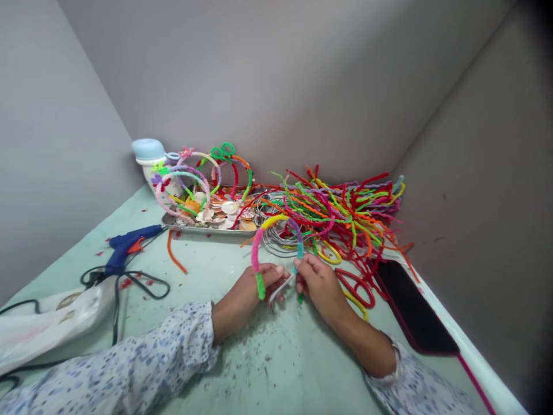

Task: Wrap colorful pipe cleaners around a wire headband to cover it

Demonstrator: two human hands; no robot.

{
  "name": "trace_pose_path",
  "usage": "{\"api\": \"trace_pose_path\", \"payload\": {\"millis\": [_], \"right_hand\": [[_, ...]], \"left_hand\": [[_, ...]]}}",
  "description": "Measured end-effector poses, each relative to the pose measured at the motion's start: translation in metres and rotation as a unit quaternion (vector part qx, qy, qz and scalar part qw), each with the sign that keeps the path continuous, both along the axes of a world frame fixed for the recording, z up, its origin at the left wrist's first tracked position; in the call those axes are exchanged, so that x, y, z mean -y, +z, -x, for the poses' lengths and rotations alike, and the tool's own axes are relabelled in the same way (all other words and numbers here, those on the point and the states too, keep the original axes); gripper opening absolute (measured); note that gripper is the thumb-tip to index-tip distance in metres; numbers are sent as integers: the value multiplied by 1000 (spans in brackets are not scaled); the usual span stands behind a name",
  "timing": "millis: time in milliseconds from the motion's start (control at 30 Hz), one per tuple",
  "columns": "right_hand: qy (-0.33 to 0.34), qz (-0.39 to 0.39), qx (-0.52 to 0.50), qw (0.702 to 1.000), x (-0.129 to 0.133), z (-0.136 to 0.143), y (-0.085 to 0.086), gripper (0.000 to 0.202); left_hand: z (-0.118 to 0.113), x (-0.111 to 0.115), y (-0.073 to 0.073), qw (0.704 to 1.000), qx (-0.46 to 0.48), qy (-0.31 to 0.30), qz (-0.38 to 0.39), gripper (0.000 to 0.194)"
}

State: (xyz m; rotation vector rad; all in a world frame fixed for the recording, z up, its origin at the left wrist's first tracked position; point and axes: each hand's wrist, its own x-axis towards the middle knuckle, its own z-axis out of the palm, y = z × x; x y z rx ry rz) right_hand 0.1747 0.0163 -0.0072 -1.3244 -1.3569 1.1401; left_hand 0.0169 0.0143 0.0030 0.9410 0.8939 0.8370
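Observation:
A headband [275, 221] wrapped in yellow, pink, green, purple and teal pipe cleaner stands upright between my hands. My right hand [318, 282] is closed on its teal leg, pinching it between thumb and fingers. The pink and green leg crosses in front of my left hand [253, 291]. My left fingers are curled closed at a pale pipe cleaner [280, 289], which slants down to the left from my right fingertips. Part of the left fingers' grip is hidden. A dark green tip [300, 298] pokes out below my right fingers.
Behind lie a metal tray [211, 230] of shells with several decorated headbands [185, 176], a wire coil [276, 242] and heaped pipe cleaners [345, 207]. A blue glue gun [125, 245], its black cord and a plastic bag [56, 323] are left; a phone [415, 305] is right.

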Motion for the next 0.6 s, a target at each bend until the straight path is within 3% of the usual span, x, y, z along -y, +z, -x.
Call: {"api": "trace_pose_path", "payload": {"millis": [133,267,600], "right_hand": [[-53,-10,26,998,-8,-8,1,32],[-68,-13,13,998,-11,-10,0,33],[-80,3,-34,996,-11,-9,-6,31]], "left_hand": [[4,-5,5,993,48,109,22,30],[10,-10,5,980,78,182,15,35],[17,-13,-3,978,38,189,-82,35]]}}
